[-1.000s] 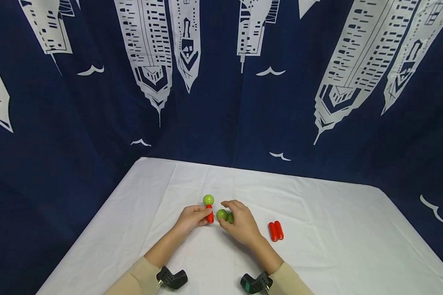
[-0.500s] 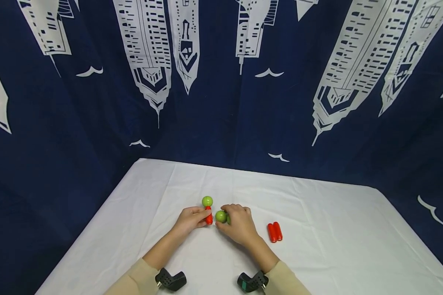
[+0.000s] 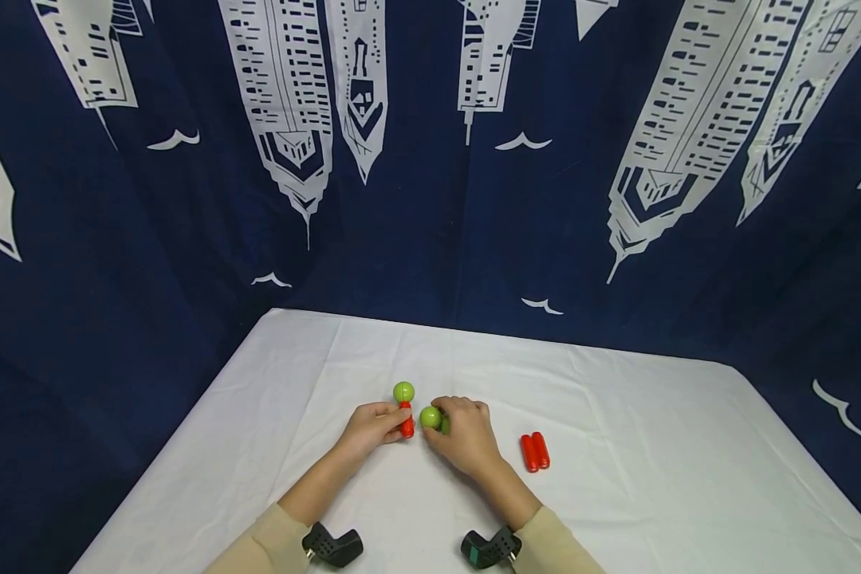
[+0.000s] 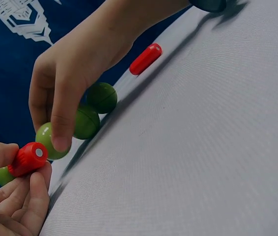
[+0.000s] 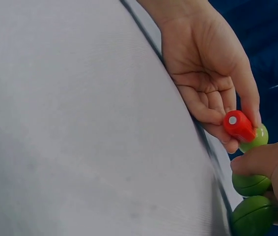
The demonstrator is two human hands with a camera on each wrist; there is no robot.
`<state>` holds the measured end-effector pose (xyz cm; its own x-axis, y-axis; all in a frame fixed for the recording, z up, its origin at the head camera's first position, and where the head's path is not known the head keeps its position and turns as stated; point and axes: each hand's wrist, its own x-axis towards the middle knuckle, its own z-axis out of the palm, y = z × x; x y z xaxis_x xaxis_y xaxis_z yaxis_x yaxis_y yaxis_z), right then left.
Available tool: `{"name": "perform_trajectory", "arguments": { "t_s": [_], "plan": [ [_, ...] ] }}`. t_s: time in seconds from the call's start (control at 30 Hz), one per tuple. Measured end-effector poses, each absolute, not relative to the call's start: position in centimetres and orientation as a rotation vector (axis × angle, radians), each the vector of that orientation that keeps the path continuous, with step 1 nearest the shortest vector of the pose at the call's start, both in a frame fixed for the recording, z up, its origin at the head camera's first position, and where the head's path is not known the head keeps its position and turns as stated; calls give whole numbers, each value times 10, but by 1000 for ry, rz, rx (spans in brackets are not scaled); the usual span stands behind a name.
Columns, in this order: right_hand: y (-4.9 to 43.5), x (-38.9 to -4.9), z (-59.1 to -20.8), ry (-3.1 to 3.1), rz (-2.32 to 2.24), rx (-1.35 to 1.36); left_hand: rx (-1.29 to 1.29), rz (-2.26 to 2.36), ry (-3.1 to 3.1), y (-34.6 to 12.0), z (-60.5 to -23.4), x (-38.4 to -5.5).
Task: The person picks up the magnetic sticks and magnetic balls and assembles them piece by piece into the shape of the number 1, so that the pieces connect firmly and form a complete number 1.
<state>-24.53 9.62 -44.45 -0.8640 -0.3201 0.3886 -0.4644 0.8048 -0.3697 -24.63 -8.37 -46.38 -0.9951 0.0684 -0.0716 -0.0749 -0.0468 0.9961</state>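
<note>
My left hand (image 3: 373,422) pinches a short red rod (image 3: 406,421) between thumb and fingers. A light green ball (image 3: 404,391) sits at the rod's far end, and the near end shows a small pale metallic disc in both wrist views. Just to the right, my right hand (image 3: 468,434) pinches another green ball (image 4: 53,140) by thumb and fingertips. In the left wrist view two more green balls, a middle ball (image 4: 86,122) and a rear ball (image 4: 102,97), follow it in a row, partly behind the fingers. The held ball is close to the rod's disc end.
Two red rods (image 3: 535,452) lie side by side on the white-covered table (image 3: 638,470), right of my right hand. A dark blue cloth (image 3: 430,239) with white building prints hangs behind the table. Black camera mounts sit at both wrists.
My right thumb and fingers have come in around the nearer green ball and grip it. The left hand keeps its hold on the red rod, almost still.
</note>
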Motion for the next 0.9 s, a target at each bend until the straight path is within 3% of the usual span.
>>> {"name": "perform_trajectory", "arguments": {
  "t_s": [0.9],
  "plan": [
    [111, -216, -428, -2368, 1262, 583, -58, 2202, 2110, -82, -462, -245]
  ]
}}
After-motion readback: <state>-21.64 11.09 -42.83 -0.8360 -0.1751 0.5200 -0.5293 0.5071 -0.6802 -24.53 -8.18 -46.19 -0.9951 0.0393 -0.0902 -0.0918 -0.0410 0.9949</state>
